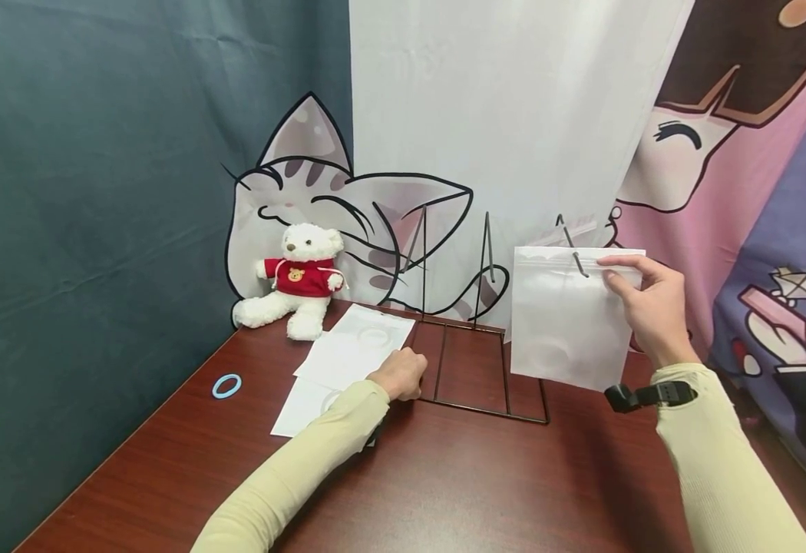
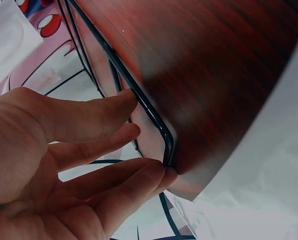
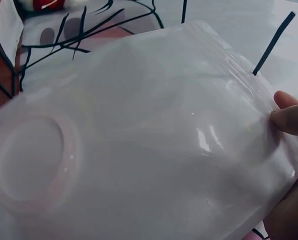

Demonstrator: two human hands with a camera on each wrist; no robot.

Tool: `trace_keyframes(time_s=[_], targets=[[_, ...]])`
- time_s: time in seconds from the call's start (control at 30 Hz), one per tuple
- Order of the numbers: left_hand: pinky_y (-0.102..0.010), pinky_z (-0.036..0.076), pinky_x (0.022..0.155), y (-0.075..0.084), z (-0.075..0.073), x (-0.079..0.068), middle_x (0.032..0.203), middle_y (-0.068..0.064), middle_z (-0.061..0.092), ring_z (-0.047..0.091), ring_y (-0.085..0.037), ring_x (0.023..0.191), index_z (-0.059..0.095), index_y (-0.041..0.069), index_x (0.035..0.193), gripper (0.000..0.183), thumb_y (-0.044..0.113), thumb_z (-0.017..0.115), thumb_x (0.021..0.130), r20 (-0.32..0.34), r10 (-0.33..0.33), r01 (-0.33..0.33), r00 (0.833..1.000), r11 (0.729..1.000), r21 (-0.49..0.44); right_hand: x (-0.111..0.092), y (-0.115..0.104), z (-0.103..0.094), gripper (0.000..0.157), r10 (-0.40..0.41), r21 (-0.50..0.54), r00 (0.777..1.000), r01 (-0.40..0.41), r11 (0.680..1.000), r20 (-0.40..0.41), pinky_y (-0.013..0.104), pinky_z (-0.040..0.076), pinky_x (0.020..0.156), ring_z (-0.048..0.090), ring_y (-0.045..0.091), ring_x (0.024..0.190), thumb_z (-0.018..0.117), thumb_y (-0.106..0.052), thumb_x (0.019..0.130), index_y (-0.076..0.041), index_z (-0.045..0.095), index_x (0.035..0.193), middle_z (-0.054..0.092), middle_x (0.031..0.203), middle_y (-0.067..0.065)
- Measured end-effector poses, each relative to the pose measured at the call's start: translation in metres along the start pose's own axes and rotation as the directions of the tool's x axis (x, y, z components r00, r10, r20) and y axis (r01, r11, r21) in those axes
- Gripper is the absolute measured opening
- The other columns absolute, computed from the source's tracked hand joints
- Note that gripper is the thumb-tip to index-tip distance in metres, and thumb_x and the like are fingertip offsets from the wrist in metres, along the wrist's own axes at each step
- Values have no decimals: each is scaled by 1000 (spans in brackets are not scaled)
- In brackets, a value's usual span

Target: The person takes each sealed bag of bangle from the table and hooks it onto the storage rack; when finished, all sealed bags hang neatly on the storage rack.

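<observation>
A black wire display rack with upright hooks stands on the table. My left hand is at the base's left front corner; up close, its thumb and fingers pinch the base wire. At the right, my right hand pinches the top corner of a frosted zip bag between thumb and fingers. The hook's end pokes out through the bag's top strip, so the bag hangs on it. A pale ring shows through the bag's lower part. Another bag's top edge shows behind it.
Two flat white bags with round shapes inside overlap left of the rack. A light blue ring lies near the table's left edge. At the back sits a white teddy bear in a red top. Printed curtains hang behind.
</observation>
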State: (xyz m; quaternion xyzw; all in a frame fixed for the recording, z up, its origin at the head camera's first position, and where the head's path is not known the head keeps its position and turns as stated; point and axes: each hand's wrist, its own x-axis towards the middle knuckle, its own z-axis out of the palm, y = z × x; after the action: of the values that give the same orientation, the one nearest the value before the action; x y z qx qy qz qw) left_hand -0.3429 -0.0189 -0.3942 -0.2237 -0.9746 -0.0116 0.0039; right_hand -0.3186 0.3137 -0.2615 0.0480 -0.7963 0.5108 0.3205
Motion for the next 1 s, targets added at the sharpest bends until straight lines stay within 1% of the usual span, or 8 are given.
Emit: trace_keyframes(time_s=[0.27, 0.47, 0.57, 0.67, 0.7, 0.73, 0.87, 1.0], targets=[[-30, 53, 68, 0, 2, 0, 77, -4, 69, 61, -18, 71, 65, 12, 73, 13, 12, 77, 79, 8, -3, 3, 1000, 1000, -4, 17, 1, 7, 29, 99, -120, 995, -100, 988, -17, 11, 41, 69, 48, 2, 92, 65, -16, 95, -16, 72, 124, 60, 107, -18], [-31, 53, 69, 0, 1, -1, 75, -3, 68, 60, -17, 70, 65, 12, 72, 14, 12, 77, 79, 2, 7, -7, 1000, 1000, 13, 25, 2, 14, 31, 58, -178, 998, -59, 982, -10, 16, 34, 63, 44, 5, 82, 63, -15, 95, -18, 71, 124, 59, 104, -7], [-31, 54, 70, 0, 2, 0, 75, -3, 69, 61, -17, 70, 65, 12, 72, 14, 12, 77, 79, -4, 17, -17, 1000, 1000, 20, 27, 3, 14, 32, 19, -261, 1000, -15, 965, 11, 19, 34, 54, 44, 6, 66, 62, -16, 94, -22, 69, 125, 57, 85, 0], [-32, 55, 71, 0, 2, 0, 76, -3, 69, 62, -17, 71, 66, 12, 73, 12, 12, 77, 79, -5, 26, -26, 1000, 999, 24, 28, 4, 13, 34, -19, -346, 999, 31, 938, 36, 21, 36, 49, 48, 4, 54, 62, -18, 94, -26, 67, 127, 50, 60, -5], [-32, 55, 71, 0, 2, 0, 76, -3, 70, 62, -17, 71, 66, 12, 73, 12, 12, 77, 78, -6, 27, -27, 1000, 999, 24, 28, 4, 12, 35, -38, -372, 998, 50, 927, 40, 26, 33, 44, 37, 6, 46, 63, -17, 94, -27, 67, 127, 37, 53, -8], [-32, 55, 71, 0, 2, 0, 76, -3, 70, 62, -17, 72, 67, 12, 73, 12, 12, 77, 78, -7, 27, -27, 1000, 999, 25, 29, 5, 12, 37, -52, -388, 997, 68, 919, 52, 26, 33, 43, 38, 6, 45, 62, -16, 94, -27, 67, 128, 36, 50, -8], [-32, 56, 72, 1, 1, 0, 76, -3, 70, 62, -17, 72, 66, 12, 72, 13, 12, 77, 78, -5, 25, -25, 1000, 999, 32, 29, 6, 11, 42, -117, -455, 988, 150, 878, 99, 26, 35, 49, 42, 7, 53, 60, -11, 93, -24, 65, 133, 50, 69, 4], [-32, 55, 71, 1, 0, 0, 76, -3, 70, 61, -16, 71, 65, 12, 71, 14, 12, 77, 78, 4, 13, -13, 1000, 1000, 24, 29, 7, 11, 48, -144, -489, 981, 192, 851, 133, 27, 34, 59, 44, 11, 66, 58, -9, 92, -24, 62, 137, 52, 86, 12]])
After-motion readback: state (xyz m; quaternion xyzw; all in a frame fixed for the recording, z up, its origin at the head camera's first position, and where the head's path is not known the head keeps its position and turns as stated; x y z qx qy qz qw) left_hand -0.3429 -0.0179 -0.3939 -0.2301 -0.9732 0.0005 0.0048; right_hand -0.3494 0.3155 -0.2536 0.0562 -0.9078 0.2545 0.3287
